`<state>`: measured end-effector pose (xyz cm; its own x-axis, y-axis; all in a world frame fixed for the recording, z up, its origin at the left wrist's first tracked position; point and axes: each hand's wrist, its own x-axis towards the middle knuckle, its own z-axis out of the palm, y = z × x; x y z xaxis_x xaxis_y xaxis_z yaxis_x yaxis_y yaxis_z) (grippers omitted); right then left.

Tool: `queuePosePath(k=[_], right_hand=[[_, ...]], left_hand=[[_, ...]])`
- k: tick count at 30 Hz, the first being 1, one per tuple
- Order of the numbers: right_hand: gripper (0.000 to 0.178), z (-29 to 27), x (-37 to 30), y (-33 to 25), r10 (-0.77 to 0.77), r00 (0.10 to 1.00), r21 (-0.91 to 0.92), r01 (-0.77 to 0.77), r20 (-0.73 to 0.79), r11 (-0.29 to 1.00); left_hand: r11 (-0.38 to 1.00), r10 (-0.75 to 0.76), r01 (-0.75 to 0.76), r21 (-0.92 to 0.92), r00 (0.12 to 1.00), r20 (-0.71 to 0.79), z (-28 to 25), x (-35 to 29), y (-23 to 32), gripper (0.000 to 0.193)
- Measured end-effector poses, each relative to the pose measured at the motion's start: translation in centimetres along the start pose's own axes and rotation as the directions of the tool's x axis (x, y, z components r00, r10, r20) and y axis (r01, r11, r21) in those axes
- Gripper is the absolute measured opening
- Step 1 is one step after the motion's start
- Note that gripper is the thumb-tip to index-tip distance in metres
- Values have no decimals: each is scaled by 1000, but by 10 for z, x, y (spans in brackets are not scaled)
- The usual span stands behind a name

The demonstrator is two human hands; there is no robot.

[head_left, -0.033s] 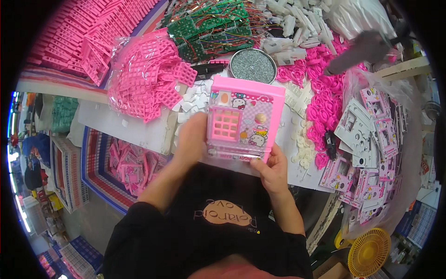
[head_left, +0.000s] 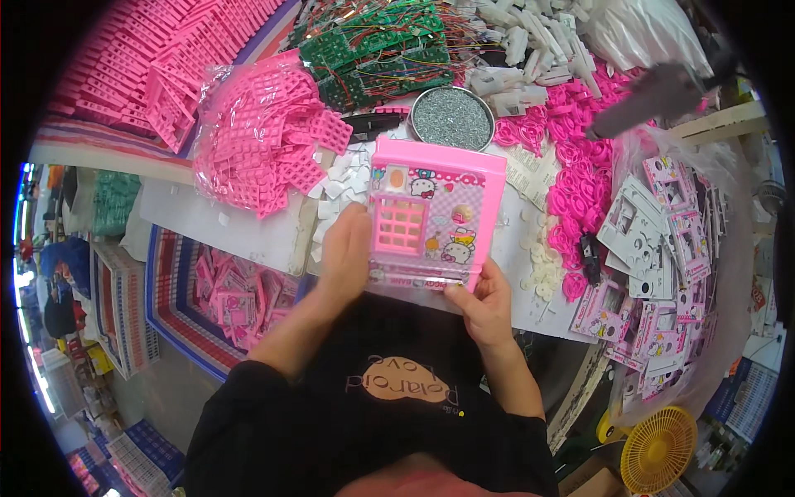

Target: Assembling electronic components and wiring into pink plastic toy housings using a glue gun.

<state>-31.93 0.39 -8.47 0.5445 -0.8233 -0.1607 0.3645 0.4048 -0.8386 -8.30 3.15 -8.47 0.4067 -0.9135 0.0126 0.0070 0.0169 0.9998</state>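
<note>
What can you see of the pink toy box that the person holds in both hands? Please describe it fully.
The pink toy box looks like glossy plastic, a flat rectangle with a raised top rim. Its front has a pink grid keypad, cartoon stickers and a checked panel. It is held face up, slightly tilted, above the worktable. The left hand grips its left edge; the right hand holds its lower right corner.

Both forearms rise from lower edge, bent inward. Left hand [head_left: 346, 253] curled, fingers wrapped in grip; right hand [head_left: 483, 305] below, thumb pressing upward.
</note>
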Motion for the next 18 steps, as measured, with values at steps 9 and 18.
queuePosePath(k=[9,18], right_hand=[[49,5,-15,14,31,992,95,-20,-119,995],[54,-1,-11,-9,116,993,44,-117,23,992]], left_hand=[[984,29,-55,167,988,154,6,10,6,27],[973,79,13,-229,918,388,-4,65,27,24]])
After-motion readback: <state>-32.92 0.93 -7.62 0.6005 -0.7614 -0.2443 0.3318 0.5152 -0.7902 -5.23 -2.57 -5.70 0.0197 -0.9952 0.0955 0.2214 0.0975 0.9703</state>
